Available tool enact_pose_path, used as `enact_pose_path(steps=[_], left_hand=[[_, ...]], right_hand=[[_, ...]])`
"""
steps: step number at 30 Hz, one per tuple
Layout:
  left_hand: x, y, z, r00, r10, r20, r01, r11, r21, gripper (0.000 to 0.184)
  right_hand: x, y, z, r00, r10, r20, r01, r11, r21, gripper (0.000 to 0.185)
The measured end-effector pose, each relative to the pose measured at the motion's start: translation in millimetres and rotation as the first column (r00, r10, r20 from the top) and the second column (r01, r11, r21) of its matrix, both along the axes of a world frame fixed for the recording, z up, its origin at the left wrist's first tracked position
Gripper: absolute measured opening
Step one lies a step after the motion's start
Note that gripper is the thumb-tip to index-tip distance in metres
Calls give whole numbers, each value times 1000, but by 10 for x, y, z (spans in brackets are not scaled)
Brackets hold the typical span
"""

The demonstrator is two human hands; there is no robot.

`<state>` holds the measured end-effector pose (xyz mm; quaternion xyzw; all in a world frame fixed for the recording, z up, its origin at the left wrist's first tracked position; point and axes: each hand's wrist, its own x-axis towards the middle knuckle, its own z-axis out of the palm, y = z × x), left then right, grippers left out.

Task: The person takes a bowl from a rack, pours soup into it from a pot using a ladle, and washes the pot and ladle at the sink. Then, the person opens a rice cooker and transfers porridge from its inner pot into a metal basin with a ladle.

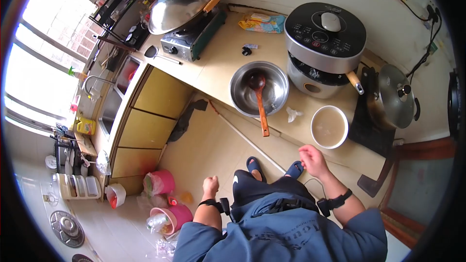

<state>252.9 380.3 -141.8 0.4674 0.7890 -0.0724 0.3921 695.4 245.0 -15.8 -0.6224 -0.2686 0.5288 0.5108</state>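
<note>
My left hand (210, 186) hangs beside my body over the floor, its fingers curled in and nothing visible in them. Just in front of the counter edge is my right hand (314, 161), also loosely closed, apart from everything and with nothing seen in it. Nearest to it stands a white bowl (329, 126) of cloudy, light brown liquid. Left of that bowl, a steel basin (238, 90) holds a brown wooden ladle (260, 98), its handle resting over the rim. A crumpled white tissue (293, 114) lies between the two.
A multicooker (325, 31) with its lid partly raised stands behind the bowl. At right is a lidded pot (395, 96); at back left, a covered wok (182, 7) on a portable stove (182, 43). A spatula (162, 55) lies nearby. Pink bins (178, 216) and a pole (247, 138) are below.
</note>
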Motion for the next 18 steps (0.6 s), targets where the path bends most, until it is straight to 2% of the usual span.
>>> enact_pose_path(steps=[1, 2, 3, 4, 7, 8, 9, 10, 11, 12, 14, 16, 18], left_hand=[[-100, -127, 109, 979, 179, 100, -181, 984, 4, 38], [-160, -203, 258, 916, 346, 202, -352, 936, -7, 36], [-299, -235, 259, 904, 376, 202, -374, 926, -51, 37], [-424, -263, 251, 891, 405, 203, -393, 914, -98, 41], [-526, -181, 155, 885, 436, 164, -417, 899, -136, 38], [-501, -82, 129, 884, 444, 145, -424, 893, -148, 37], [-442, 83, 68, 907, 395, 144, -372, 914, -165, 32], [-315, 311, 44, 909, 332, 253, -301, 941, -154, 29], [-137, 551, 25, 893, 270, 359, -235, 962, -138, 28], [187, 779, 142, 819, 213, 533, -219, 974, -53, 28], [914, 1226, 536, 704, 60, 707, -91, 996, 7, 31], [1497, 1526, 905, 588, -66, 806, 96, 995, 12, 39], [1938, 1709, 1200, 489, 41, 871, 129, 985, -119, 53]], right_hand=[[-96, 77, -35, 1000, 2, -6, -2, 1000, -7, 16], [-179, 177, -58, 994, 101, 46, -101, 995, -2, 18], [-243, 294, -49, 975, 196, 103, -197, 980, 1, 20], [-298, 421, 17, 975, 191, 109, -192, 981, 0, 20], [-432, 725, 173, 972, 219, -85, -219, 976, 11, 33], [-464, 822, 202, 976, 205, -77, -205, 979, 7, 33], [-501, 913, 237, 967, 99, -235, -113, 993, -46, 36], [-533, 1002, 277, 925, -17, -380, -29, 993, -113, 40], [-540, 1088, 324, 905, -38, -424, -21, 991, -134, 42], [-545, 1174, 377, 911, -50, -410, -11, 989, -145, 42], [-580, 1320, 497, 870, -65, -489, -44, 977, -209, 39], [-670, 1453, 545, 873, -125, -472, -3, 965, -261, 33], [-700, 1531, 455, 920, -98, -379, 7, 972, -234, 27]])
